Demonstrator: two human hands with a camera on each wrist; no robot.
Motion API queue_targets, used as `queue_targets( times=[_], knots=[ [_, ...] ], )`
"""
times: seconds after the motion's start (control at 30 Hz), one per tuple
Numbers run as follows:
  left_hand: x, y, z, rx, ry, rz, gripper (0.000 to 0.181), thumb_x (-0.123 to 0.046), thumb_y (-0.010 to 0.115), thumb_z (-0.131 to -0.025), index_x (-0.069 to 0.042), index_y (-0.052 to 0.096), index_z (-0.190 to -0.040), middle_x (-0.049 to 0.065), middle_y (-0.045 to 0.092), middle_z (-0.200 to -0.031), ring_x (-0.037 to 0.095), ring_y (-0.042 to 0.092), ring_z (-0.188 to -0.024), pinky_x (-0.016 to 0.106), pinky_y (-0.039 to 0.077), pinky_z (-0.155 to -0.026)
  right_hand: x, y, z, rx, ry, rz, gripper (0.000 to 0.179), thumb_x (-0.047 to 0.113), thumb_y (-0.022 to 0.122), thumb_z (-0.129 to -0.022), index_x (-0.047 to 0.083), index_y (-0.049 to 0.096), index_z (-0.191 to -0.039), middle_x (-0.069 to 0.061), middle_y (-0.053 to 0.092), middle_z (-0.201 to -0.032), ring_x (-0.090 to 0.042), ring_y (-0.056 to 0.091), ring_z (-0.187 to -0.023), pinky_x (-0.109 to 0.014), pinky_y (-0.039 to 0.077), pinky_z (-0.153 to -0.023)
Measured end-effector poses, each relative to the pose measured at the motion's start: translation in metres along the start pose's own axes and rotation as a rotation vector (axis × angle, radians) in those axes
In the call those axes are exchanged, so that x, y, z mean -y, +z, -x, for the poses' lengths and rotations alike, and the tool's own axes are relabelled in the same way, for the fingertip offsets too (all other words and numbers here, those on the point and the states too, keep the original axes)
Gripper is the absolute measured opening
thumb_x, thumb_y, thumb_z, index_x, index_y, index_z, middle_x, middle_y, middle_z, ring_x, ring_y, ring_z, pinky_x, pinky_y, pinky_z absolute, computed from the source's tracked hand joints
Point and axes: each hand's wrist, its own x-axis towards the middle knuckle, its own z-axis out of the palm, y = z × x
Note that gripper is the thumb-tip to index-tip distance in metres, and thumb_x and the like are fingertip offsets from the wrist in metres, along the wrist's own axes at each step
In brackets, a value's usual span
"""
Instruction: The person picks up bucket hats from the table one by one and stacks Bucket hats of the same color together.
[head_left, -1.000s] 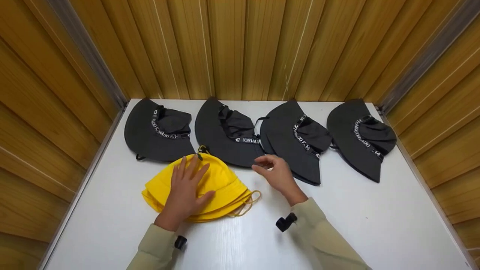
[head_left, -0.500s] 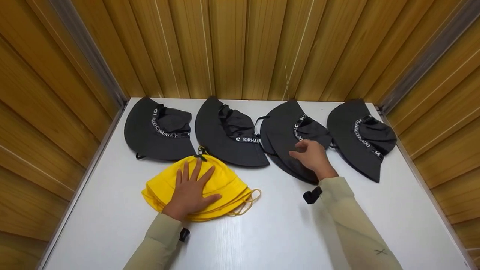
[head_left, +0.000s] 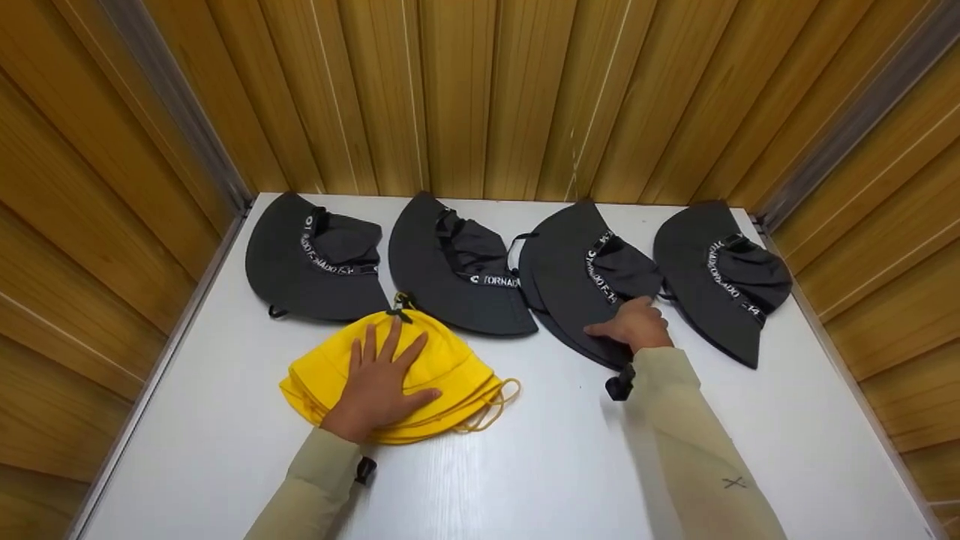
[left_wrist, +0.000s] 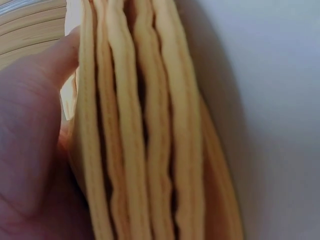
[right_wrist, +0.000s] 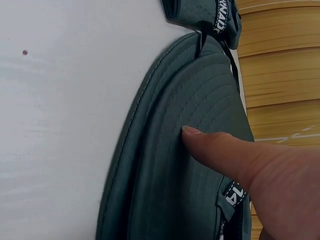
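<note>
Since half a second ago, the right hand (head_left: 634,326) has come down onto the third dark hat (head_left: 559,277), its thumb now on the brim; a second ago it was further left, by the right end of the second dark hat (head_left: 427,277). The left hand (head_left: 375,390) has stayed in its place.

At the far left of the white desk (head_left: 480,487) lies the first dark hat (head_left: 281,270), brim to the left. Nearer and a little to its right is the yellow hat stack (head_left: 454,360), several brims layered together, with a dark green trim (head_left: 400,315) at its far tip and cord loops at its right. The left hand lies flat on top of it, fingers spread and grasping nothing.

Beyond the stack and to the right is the second dark hat, with white lettering on its band. Next comes the third, another brim showing beneath its own at the left. The right hand rests on its near part; whether the fingers are grasping the brim cannot be told, as they are largely hidden. Furthest right lies the fourth dark hat (head_left: 701,292). A wood-grain wall (head_left: 480,97) stands behind the row.
</note>
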Motion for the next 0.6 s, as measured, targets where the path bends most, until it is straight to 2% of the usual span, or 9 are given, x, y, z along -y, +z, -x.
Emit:
queue_targets(
  times=[0.2, 0.3, 0.37, 0.53, 0.6],
  knots=[
    [-0.001, -0.001, 0.001, 0.014, -0.008, -0.006, 0.091, -0.074, 0.057, -0.089, -0.031, 0.027, -0.163, 0.013, 0.002, -0.174, 0.053, -0.006, -0.156, 0.072, 0.000, -0.123, 0.000, 0.000, -0.002, -0.011, 0.004, -0.045, 0.124, 0.052, 0.084, -0.079, -0.018, 0.013, -0.154, -0.043, 0.025, -0.153, -0.055, 0.033, -0.139, -0.062, 0.034, -0.118],
    [-0.002, -0.002, 0.000, 0.023, -0.017, 0.000, 0.091, -0.074, 0.057, -0.089, -0.032, 0.025, -0.163, 0.011, 0.000, -0.174, 0.051, -0.008, -0.156, 0.071, -0.002, -0.124, -0.001, 0.000, -0.003, -0.060, -0.033, -0.110, 0.116, 0.043, 0.084, -0.081, -0.019, 0.018, -0.153, -0.042, 0.027, -0.151, -0.052, 0.038, -0.137, -0.057, 0.037, -0.118],
    [-0.002, -0.002, 0.000, 0.020, -0.016, 0.005, 0.090, -0.074, 0.057, -0.089, -0.032, 0.025, -0.163, 0.012, 0.001, -0.174, 0.051, -0.007, -0.156, 0.071, -0.002, -0.124, -0.002, 0.000, -0.004, -0.091, -0.057, -0.153, 0.112, 0.037, 0.082, -0.085, -0.020, 0.015, -0.153, -0.043, 0.025, -0.153, -0.051, 0.038, -0.140, -0.055, 0.036, -0.120],
    [-0.002, -0.002, 0.001, 0.017, -0.014, -0.002, 0.090, -0.073, 0.057, -0.089, -0.031, 0.026, -0.163, 0.012, 0.002, -0.174, 0.052, -0.006, -0.156, 0.071, -0.002, -0.124, -0.007, 0.001, -0.005, -0.132, -0.104, -0.269, 0.103, 0.026, 0.070, -0.096, -0.014, -0.002, -0.157, -0.037, 0.012, -0.165, -0.047, 0.020, -0.154, -0.053, 0.024, -0.127],
    [-0.002, -0.001, 0.001, 0.011, -0.012, -0.003, 0.090, -0.073, 0.058, -0.089, -0.031, 0.027, -0.163, 0.013, 0.003, -0.174, 0.053, -0.005, -0.156, 0.071, -0.001, -0.124, -0.010, 0.001, -0.004, -0.152, -0.138, -0.312, 0.100, 0.023, 0.068, -0.097, -0.010, -0.003, -0.159, -0.033, 0.009, -0.167, -0.045, 0.014, -0.156, -0.053, 0.020, -0.128]
  ],
)
